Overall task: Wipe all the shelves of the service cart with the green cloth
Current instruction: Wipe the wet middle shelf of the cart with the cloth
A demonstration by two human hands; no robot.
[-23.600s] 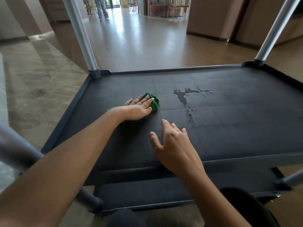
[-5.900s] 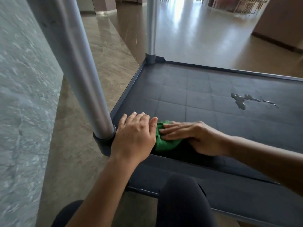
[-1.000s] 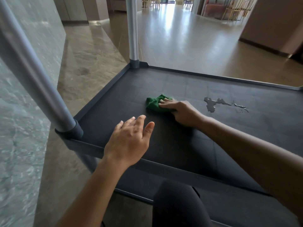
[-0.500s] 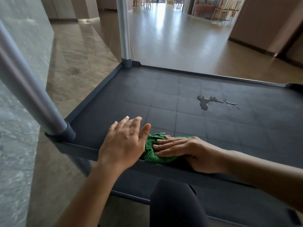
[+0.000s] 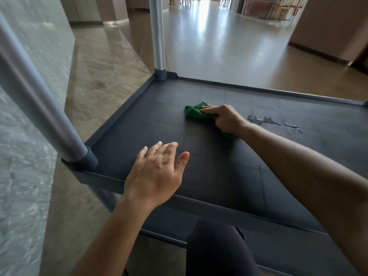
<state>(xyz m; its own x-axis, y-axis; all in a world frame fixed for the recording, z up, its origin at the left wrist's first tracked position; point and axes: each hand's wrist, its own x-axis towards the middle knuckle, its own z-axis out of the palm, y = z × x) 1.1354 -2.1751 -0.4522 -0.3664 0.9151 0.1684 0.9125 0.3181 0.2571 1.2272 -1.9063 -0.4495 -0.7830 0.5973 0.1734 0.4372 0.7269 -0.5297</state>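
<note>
Glossy tan floor [image 5: 219, 46] and a grey marbled wall [image 5: 20, 176] surrounded a dark service cart, viewed from above by a crouching person whose dark-clad knee [image 5: 217, 250] showed at the bottom edge. A small puddle [image 5: 260, 120] of water lay on the cart's shelf [image 5: 219, 176], which was dark, gridded and low-rimmed.

Just left of the puddle, the green cloth [image 5: 193, 112] lay bunched on the shelf. The right hand [image 5: 225, 118] sat on the cloth, between it and the puddle. Its fingers were bent over the bunched fabric and gripped it against the shelf, and a green edge showed under the heel of the hand.

Nearer the viewer than the puddle and well to its left, the left hand [image 5: 157, 174] was spread palm down over the shelf's front rim. Its fingers were straight and held nothing; whether it touched the surface could not be told.

Far left of the puddle stood the near post [image 5: 39, 100]; beyond the puddle and to its left rose the far post [image 5: 158, 32]. A lower shelf [image 5: 298, 253] showed below the front rim.
</note>
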